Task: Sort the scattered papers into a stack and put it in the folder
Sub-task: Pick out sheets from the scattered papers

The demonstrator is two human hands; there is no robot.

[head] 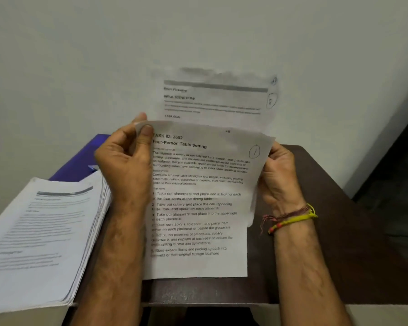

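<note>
Sheets (198, 196): my left hand (125, 161) and right hand (278, 172) pinch opposite edges for squaring; stack (40, 231) at nine o'clock, folder (80, 161) behind.

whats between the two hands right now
In the head view, the front sheet spans from the left hand to the right hand, with a blurred second sheet rising behind it.

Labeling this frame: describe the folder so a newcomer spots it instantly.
Start at the dark brown table against the white wall. At its left side lies a thick pile of printed papers; the folder pokes out behind it. It is the only blue-purple thing there.
</note>
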